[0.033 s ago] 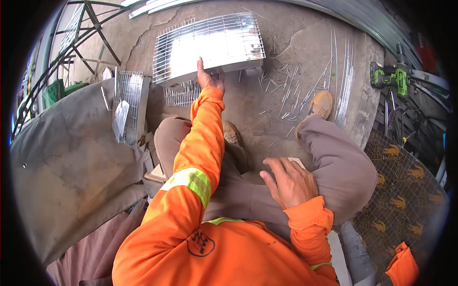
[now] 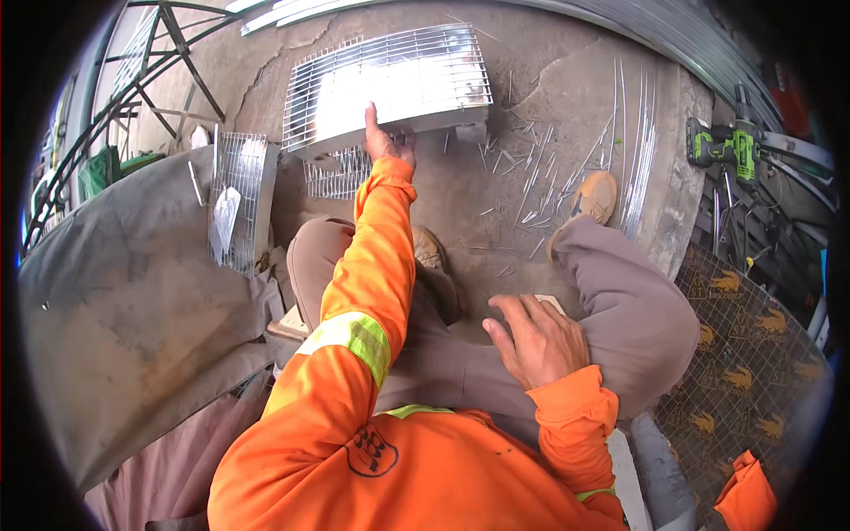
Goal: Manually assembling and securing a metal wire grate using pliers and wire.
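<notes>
Left of the right shoe [image 2: 597,196] and farther from the body, the left hand [image 2: 390,146] holds the wire-grid panel [image 2: 390,84] by its near edge, thumb above, fingers partly hidden below, probably to support its weight. Nearer the body than this shoe, the right hand [image 2: 542,341], loosely spread and without any visible object, seems to rest on the right thigh [image 2: 633,327], perhaps for balance.

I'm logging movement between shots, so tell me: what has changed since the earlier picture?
Nothing has visibly moved, been taken hold of or let go. The left hand still holds the wire-mesh panel at its near edge, the right hand stays empty, and the green-and-black drill and scattered metal pieces are where they were.
</notes>
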`<state>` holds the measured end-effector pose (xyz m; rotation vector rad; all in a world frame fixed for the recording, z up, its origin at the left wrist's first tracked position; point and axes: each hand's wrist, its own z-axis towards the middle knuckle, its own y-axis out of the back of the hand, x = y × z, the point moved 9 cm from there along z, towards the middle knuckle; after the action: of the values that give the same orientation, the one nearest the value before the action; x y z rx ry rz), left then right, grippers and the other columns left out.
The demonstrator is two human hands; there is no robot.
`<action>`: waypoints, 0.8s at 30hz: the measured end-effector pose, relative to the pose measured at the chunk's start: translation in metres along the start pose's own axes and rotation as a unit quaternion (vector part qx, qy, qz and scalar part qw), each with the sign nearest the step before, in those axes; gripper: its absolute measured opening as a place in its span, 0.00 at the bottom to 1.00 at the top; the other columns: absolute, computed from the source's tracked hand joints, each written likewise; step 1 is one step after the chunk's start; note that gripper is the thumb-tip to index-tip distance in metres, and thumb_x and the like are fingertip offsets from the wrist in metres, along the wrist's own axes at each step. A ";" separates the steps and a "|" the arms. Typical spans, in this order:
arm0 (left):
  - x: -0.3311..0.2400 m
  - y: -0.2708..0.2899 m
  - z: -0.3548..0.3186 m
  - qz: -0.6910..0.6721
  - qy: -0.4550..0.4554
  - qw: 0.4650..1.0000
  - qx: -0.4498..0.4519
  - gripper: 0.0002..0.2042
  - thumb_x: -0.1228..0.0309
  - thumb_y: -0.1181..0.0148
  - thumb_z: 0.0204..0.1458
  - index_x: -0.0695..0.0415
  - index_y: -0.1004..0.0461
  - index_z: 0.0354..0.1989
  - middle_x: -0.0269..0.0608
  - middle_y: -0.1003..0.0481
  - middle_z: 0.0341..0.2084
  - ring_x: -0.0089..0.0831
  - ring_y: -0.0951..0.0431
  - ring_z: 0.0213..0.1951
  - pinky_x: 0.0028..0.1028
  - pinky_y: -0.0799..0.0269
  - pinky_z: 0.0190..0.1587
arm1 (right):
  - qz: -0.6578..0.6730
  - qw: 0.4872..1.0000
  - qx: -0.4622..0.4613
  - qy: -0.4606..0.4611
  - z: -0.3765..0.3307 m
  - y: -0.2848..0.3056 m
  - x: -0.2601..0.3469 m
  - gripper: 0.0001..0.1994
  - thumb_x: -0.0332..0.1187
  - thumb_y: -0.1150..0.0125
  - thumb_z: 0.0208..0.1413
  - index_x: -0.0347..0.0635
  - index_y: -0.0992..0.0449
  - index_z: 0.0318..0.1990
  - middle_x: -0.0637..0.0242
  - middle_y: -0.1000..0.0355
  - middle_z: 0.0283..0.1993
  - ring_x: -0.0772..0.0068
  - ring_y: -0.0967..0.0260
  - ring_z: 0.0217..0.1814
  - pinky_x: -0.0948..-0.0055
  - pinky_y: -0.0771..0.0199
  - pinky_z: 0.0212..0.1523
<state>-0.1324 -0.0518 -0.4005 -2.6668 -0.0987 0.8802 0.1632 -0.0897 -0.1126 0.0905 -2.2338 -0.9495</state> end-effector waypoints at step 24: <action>0.041 0.058 -0.026 0.199 0.141 0.968 -0.055 0.41 0.45 0.38 0.50 0.55 0.46 0.68 0.50 0.48 0.69 0.47 0.38 0.64 0.49 0.32 0.56 | -0.015 0.999 -0.035 0.028 -0.016 -0.013 -0.003 0.11 0.42 0.47 0.62 0.44 0.31 0.43 0.57 0.27 0.41 0.49 0.27 0.44 0.53 0.27 0.43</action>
<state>-0.0861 -0.1072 -0.4229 -2.9392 0.4833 0.6015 0.1723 -0.1077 -0.1150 0.1186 -2.1503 -1.0290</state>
